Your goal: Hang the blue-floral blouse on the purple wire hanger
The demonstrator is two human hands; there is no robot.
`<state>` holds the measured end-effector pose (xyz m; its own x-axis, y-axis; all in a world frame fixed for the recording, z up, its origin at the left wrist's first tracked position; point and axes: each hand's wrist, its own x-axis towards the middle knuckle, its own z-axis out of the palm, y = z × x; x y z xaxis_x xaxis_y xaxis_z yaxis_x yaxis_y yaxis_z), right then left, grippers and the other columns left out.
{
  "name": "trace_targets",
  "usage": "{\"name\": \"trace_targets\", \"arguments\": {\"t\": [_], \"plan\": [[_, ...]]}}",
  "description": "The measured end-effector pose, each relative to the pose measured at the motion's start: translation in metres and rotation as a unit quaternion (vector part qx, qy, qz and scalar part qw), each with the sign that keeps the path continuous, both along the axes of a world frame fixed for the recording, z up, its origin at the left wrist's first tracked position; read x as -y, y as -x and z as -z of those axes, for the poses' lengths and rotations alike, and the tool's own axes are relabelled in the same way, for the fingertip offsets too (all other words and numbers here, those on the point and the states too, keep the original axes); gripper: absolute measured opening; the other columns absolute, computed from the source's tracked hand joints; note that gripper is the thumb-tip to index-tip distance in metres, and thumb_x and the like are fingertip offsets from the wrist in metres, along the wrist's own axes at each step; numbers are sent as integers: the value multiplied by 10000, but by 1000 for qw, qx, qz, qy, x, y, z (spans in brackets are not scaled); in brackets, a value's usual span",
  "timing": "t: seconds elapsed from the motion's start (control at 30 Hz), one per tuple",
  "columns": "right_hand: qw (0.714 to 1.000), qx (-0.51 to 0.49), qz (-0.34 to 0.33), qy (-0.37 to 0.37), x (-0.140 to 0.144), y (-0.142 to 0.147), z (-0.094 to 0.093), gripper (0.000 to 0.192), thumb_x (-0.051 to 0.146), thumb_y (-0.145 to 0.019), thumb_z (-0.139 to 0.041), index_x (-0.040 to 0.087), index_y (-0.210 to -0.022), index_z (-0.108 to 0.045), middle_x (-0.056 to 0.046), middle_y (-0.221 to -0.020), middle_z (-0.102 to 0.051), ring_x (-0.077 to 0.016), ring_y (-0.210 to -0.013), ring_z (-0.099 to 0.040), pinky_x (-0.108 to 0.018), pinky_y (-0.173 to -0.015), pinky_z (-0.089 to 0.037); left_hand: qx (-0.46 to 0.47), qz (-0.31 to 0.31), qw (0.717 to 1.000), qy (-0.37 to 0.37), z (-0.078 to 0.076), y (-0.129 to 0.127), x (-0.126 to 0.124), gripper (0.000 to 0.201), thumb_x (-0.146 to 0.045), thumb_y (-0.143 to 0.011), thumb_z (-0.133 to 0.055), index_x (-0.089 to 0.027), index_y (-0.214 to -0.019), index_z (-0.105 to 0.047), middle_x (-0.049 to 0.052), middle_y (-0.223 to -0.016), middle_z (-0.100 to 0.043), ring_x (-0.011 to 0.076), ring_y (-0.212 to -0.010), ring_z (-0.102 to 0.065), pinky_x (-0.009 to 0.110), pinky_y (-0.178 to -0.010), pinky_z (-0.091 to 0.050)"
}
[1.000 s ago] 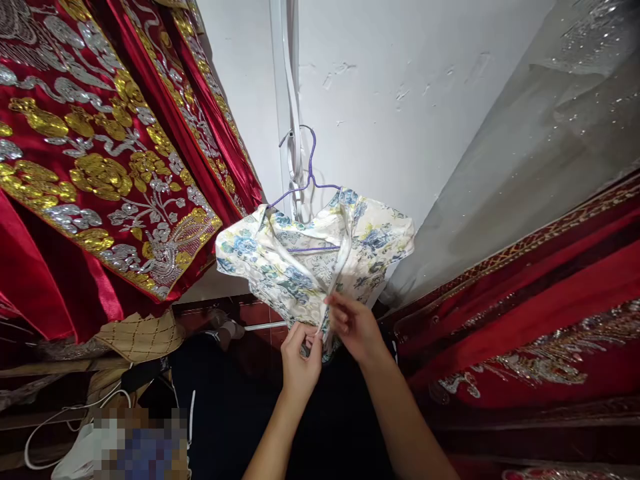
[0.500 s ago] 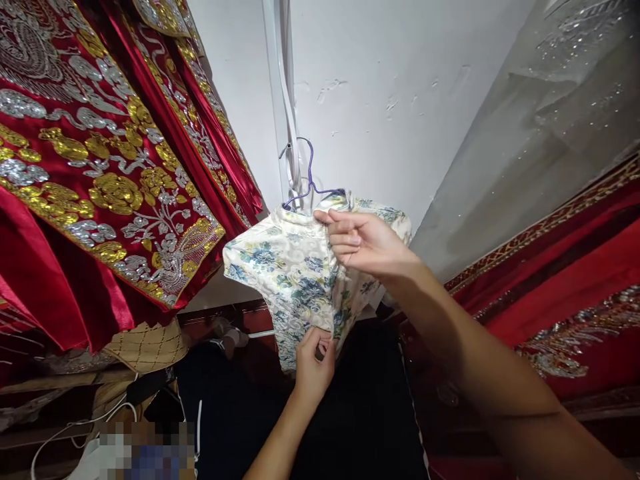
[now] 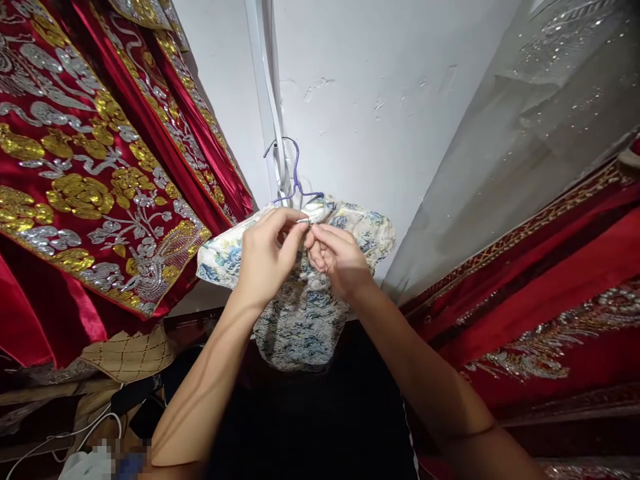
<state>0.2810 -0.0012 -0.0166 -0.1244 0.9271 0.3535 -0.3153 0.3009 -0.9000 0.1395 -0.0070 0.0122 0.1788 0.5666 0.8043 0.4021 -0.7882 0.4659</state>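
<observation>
Pinched between thumb and fingers, the collar of the floral garment [image 3: 300, 333] is held by our left hand [image 3: 265, 250] and our right hand [image 3: 343, 259] — their fingertips nearly meet at the neck front. We cannot tell what small part lies between them. We record the garment hanging from a purple hanger [image 3: 297, 175], its hook at a white strip [image 3: 260, 73] by the wall [image 3: 380, 147] — red embroidered cloth [image 3: 80, 193] stands to the left.
</observation>
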Motion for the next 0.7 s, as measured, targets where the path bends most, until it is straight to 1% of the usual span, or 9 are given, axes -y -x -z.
{"name": "trace_targets", "arguments": {"t": [0.1,0.2,0.27,0.37,0.47,0.53,0.6,0.67,0.7], "plan": [[995,68,67,-21,-4,5,26,340,411,-920,-588,188,-665,-621,49,-463,-429,-92,-442,-355,-244,-472,-270,28,-83,992,-93,-7,16,3,92,-210,-942,-649,-170,-979,-723,22,-916,-721,144,-853,-657,274,-794,-505],[984,138,109,2,3,6,62,349,357,-906,-560,195,-600,-601,45,-447,-415,-102,-438,-361,-261,-476,-262,201,-153,955,-154,-2,60,-8,85,-205,-903,-699,-149,-967,-709,20,-912,-689,133,-866,-633,269,-822,-497],[982,147,111,32,15,5,85,365,358,-900,-554,199,-574,-595,41,-420,-420,-110,-424,-378,-270,-487,-286,338,-158,915,-151,12,96,-19,103,-190,-866,-726,-128,-936,-684,7,-861,-655,116,-829,-611,259,-816,-496],[987,119,86,71,37,6,115,384,381,-909,-553,197,-578,-614,29,-394,-450,-118,-407,-392,-282,-501,-315,504,-79,859,41,55,132,-27,138,-252,-893,-663,-167,-820,-583,-38,-719,-567,90,-706,-564,237,-768,-504],[987,74,93,112,57,8,139,375,383,-917,-556,194,-602,-632,22,-396,-467,-117,-405,-381,-282,-492,-291,525,-58,836,146,117,128,-15,234,-374,-901,-639,-178,-801,-559,-9,-786,-611,120,-760,-601,276,-806,-520],[986,35,108,124,66,4,150,367,387,-915,-563,191,-613,-634,25,-405,-462,-112,-412,-372,-277,-489,-276,508,-123,836,169,158,112,-2,229,-391,-860,-696,-182,-876,-603,-12,-868,-627,113,-794,-599,249,-812,-498],[985,11,120,123,71,-6,156,359,394,-906,-580,184,-622,-641,26,-429,-461,-110,-431,-383,-272,-494,-277,456,-167,847,217,193,98,7,289,-444,-847,-698,-190,-974,-644,6,-961,-654,139,-875,-619,283,-883,-492],[984,9,132,122,73,-22,157,351,391,-891,-599,179,-615,-641,21,-468,-474,-110,-456,-408,-270,-502,-292,400,-165,862,264,214,90,10,336,-473,-810,-730,-179,-961,-677,28,-967,-671,172,-924,-625,307,-921,-482],[983,18,136,123,73,-31,155,351,383,-885,-601,177,-603,-634,17,-489,-485,-109,-463,-417,-270,-506,-300,380,-153,868,282,219,87,10,343,-478,-791,-751,-171,-930,-690,35,-950,-676,183,-931,-625,309,-922,-481]]}}
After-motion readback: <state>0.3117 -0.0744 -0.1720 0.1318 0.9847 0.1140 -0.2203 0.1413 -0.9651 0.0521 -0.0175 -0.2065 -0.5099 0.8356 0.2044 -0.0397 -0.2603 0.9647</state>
